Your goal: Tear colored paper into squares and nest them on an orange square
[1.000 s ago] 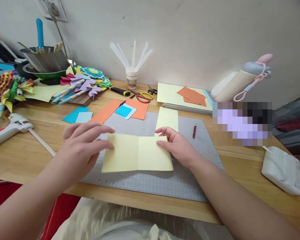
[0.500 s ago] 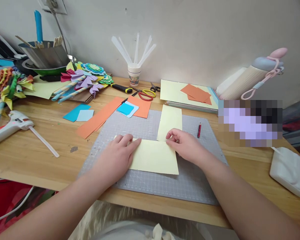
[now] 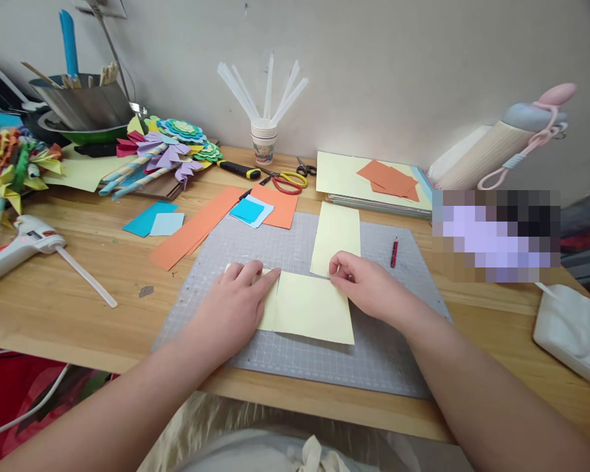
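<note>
A pale yellow sheet of paper (image 3: 314, 307) lies across the grey cutting mat (image 3: 373, 367). A line runs down it, and the part to its right sits slightly askew, seemingly parted from the left part; I cannot tell if fully. My left hand (image 3: 238, 295) presses on the left part with its fingers stretched out, the index tip at the top of that line. At the upper right corner my right hand (image 3: 361, 282) pinches the right part between thumb and fingers. Just behind it lies another pale yellow strip (image 3: 338, 233). A short red pencil (image 3: 394, 252) rests to the right.
Orange paper (image 3: 196, 229) and blue squares (image 3: 248, 211) lie behind the mat's left side. Scissors (image 3: 290, 182), a utility knife (image 3: 238, 170) and a paper cup (image 3: 264, 143) of glue sticks stand farther back. A glue gun (image 3: 24, 246) is at left, a white box (image 3: 568, 334) at right.
The right part of the yellow sheet has shifted slightly right with my right hand, and a dividing line now shows beside my left index finger. My left hand stays on the paper.
</note>
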Demonstrator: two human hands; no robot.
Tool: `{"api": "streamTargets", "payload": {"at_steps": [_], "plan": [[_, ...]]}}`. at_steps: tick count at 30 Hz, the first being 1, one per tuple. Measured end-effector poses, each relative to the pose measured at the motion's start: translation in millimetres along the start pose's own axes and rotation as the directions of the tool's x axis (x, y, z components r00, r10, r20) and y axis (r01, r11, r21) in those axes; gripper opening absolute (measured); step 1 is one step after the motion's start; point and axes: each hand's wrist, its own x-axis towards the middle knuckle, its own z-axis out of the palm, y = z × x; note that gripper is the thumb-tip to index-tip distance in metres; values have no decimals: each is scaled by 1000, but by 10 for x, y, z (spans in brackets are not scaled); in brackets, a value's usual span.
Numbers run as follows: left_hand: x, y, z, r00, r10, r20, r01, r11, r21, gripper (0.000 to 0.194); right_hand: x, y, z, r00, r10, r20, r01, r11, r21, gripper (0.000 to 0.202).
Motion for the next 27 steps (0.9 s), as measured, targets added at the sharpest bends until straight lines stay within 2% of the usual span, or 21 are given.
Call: {"api": "streamTargets", "payload": {"at_steps": [5,10,12,15,20,23,27], "plan": [[-103,-61,-91,1000,-20,1,20,995,-93,38,-84,-14,-36,988,133,76,-148,949,278,17],[-302,-198,-51,1000,7,-3,-7,1000,22,43,-333,-19,25,975,221,34,-203,810,551,33],[-348,-238,-4,999,13,29,-14,999,45,48,-423,-24,92,974,222,52,-210,783,586,34],[-363,-260,39,998,14,57,-18,997,69,50,-513,-41,224,982,187,36,-178,837,517,28],[-336,-247,38,999,26,37,-29,995,96,51,-604,-139,397,964,198,-180,-169,971,166,20],[-335,-231,39,998,22,57,-27,995,94,51,-644,-187,423,957,207,-202,-206,978,24,21],[-346,-232,37,996,5,92,-10,999,54,50,-716,-116,384,941,234,-245,-255,965,-59,23]]}}
